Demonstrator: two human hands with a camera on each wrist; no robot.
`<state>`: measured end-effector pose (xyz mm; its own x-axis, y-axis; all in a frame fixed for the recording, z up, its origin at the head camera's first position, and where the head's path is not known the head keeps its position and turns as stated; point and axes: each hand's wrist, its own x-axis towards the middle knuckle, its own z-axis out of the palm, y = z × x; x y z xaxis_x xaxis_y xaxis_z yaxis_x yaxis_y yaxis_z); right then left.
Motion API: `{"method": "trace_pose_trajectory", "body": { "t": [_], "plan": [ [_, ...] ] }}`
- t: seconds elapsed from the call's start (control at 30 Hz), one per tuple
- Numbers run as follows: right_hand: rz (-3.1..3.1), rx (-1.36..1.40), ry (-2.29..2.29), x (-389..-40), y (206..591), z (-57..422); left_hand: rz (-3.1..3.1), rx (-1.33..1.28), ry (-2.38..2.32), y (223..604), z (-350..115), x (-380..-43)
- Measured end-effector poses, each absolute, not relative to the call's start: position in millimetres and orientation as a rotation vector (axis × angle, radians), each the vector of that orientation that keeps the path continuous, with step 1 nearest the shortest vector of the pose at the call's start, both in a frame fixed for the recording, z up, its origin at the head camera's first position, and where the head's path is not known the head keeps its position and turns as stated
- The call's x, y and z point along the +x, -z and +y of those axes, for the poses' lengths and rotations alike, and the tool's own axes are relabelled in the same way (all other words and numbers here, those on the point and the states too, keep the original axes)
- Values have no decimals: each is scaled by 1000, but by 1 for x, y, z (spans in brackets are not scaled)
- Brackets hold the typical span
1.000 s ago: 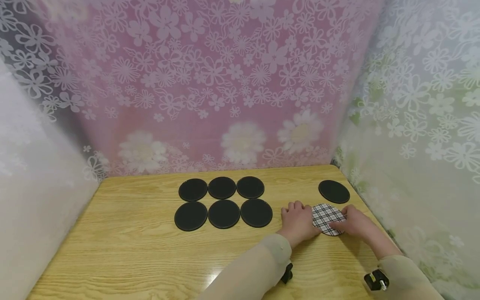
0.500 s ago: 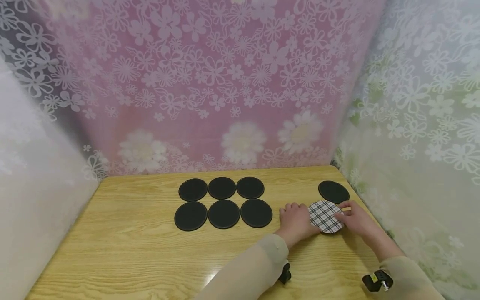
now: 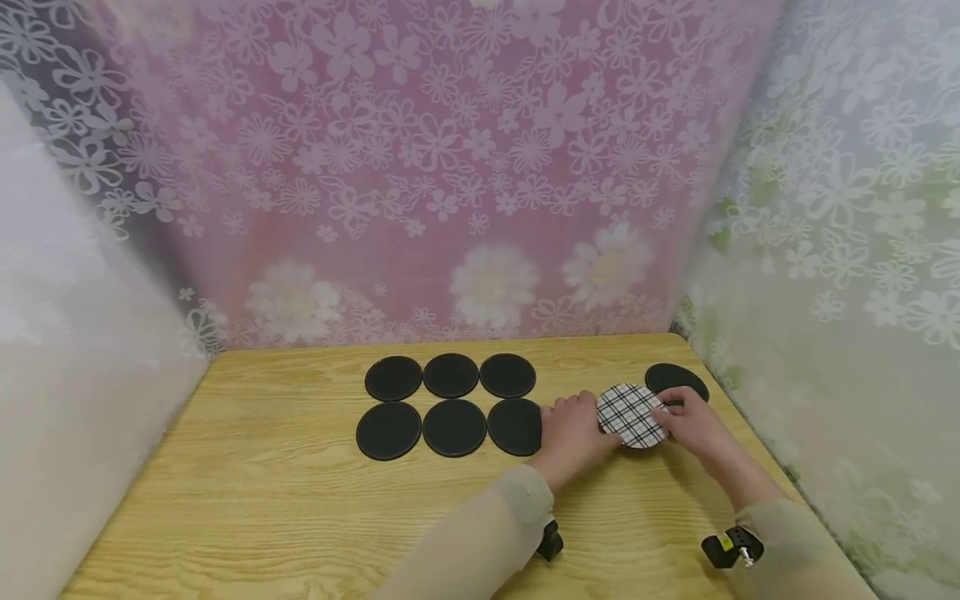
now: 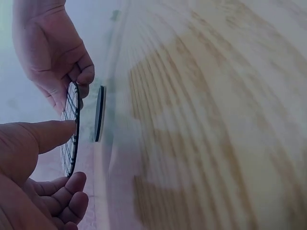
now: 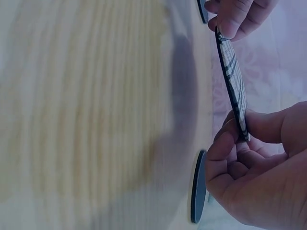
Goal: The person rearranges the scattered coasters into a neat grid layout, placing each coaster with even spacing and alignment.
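Observation:
A round coaster (image 3: 632, 415) with a white-and-black plaid top and a dark edge is held level between both hands. In both wrist views it hangs above the wooden table. The left hand (image 3: 573, 437) pinches its left edge, thumb on the plaid face (image 4: 67, 132) and fingers beneath. On the opposite edge, the right hand (image 3: 697, 425) pinches it between thumb and curled fingers (image 5: 223, 153). Behind the right hand lies a black round coaster (image 3: 671, 379), partly covered by that hand.
Two rows of three black coasters (image 3: 454, 427) lie left of the hands; the left hand overlaps the nearest one (image 3: 513, 427) in the head view. Floral curtains (image 3: 480, 167) enclose the wooden table (image 3: 300, 517) at the back and sides.
Both hands have lifted the plaid coaster off the table and carried it leftward and slightly away from the body. The black coasters have stayed put; the head view has shifted slightly.

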<state>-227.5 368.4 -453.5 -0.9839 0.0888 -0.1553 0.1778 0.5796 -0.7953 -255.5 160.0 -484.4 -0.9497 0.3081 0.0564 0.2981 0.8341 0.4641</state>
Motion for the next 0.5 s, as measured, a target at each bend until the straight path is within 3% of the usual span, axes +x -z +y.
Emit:
{"method": "trace_pose_trajectory", "body": {
  "t": [0.5],
  "plan": [
    [2608, 186, 1446, -250, 454, 323, 3031, 479, -756, 483, 107, -264]
  ]
}}
